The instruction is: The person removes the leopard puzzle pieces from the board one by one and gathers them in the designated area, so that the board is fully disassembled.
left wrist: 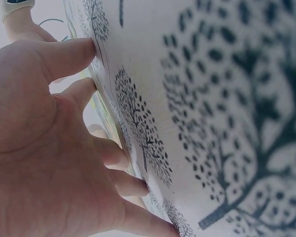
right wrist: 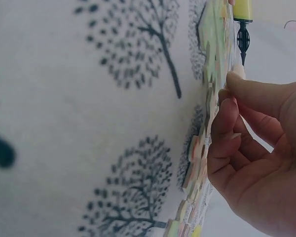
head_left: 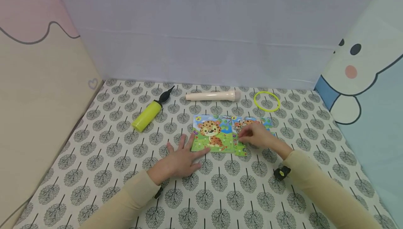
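Note:
A leopard picture board (head_left: pixel 217 136) lies flat on the patterned cloth, in the middle of the head view. My left hand (head_left: pixel 184 157) rests with spread fingers at its lower left corner. Some fingertips touch the board and others the cloth; the left wrist view (left wrist: pixel 64 133) shows the palm side. Directly right of the board lie several jigsaw puzzle pieces (head_left: pixel 240 149), partly joined and partly loose. Over them my right hand (head_left: pixel 258 136) pinches a puzzle piece with thumb and forefinger; the piece is mostly hidden. In the right wrist view the right hand's fingers (right wrist: pixel 224 121) are curled beside the row of pieces.
A yellow-green balloon pump (head_left: pixel 147 116) with a black nozzle lies at the back left. Behind the board is a pale toy microphone (head_left: pixel 212 96). A yellow ring (head_left: pixel 267 101) lies at the back right. Fabric walls (head_left: pixel 201 29) enclose the back and sides.

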`<state>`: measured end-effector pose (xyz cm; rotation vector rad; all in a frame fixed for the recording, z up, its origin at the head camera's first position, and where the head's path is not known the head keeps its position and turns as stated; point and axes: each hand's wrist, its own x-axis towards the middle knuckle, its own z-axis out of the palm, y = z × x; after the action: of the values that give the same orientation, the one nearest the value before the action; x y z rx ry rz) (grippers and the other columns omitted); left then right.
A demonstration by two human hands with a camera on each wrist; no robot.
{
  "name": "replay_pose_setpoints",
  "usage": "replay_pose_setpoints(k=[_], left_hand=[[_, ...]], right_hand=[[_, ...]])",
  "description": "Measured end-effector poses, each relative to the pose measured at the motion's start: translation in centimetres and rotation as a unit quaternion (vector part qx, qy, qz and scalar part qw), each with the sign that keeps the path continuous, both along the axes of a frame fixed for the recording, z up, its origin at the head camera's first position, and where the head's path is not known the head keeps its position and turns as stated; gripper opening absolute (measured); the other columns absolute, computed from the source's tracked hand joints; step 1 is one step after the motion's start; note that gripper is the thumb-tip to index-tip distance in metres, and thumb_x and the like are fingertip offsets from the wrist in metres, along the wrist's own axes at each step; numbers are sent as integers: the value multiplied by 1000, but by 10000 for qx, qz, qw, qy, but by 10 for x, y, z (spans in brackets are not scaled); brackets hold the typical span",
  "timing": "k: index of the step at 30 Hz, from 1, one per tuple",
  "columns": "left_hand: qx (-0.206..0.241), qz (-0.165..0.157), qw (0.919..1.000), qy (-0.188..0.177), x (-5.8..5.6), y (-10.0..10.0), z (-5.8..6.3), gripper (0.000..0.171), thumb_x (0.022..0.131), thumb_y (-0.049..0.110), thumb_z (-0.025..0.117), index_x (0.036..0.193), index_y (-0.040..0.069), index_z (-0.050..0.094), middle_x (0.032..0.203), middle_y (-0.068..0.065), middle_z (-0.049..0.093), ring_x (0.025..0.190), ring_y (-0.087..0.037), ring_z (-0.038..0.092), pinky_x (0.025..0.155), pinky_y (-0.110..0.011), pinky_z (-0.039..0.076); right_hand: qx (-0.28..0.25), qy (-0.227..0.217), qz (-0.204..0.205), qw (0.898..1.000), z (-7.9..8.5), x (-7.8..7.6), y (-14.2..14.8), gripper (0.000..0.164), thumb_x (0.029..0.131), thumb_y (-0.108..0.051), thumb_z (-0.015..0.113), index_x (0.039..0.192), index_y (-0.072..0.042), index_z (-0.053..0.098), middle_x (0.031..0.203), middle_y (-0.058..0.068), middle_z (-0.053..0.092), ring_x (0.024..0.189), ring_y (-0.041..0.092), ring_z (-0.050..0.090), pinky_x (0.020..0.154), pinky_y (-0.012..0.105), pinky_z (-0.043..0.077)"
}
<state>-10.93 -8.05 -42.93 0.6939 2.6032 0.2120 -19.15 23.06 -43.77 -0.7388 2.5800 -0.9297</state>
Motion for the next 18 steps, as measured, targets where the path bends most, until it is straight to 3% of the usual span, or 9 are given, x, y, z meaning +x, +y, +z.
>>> replay_pose_setpoints(k=[18], left_hand=[[-39,5,9999,-107,-2,2,2,55,97,50,45,148,50,22,155,-19,-13,136,-51,-7,89,-82,9]], right_hand=[[-10,-269,-55,9996,6,-12,-46,9,87,-17,71,94,-11,71,81,-6,65,71,11,59,66,30,51]])
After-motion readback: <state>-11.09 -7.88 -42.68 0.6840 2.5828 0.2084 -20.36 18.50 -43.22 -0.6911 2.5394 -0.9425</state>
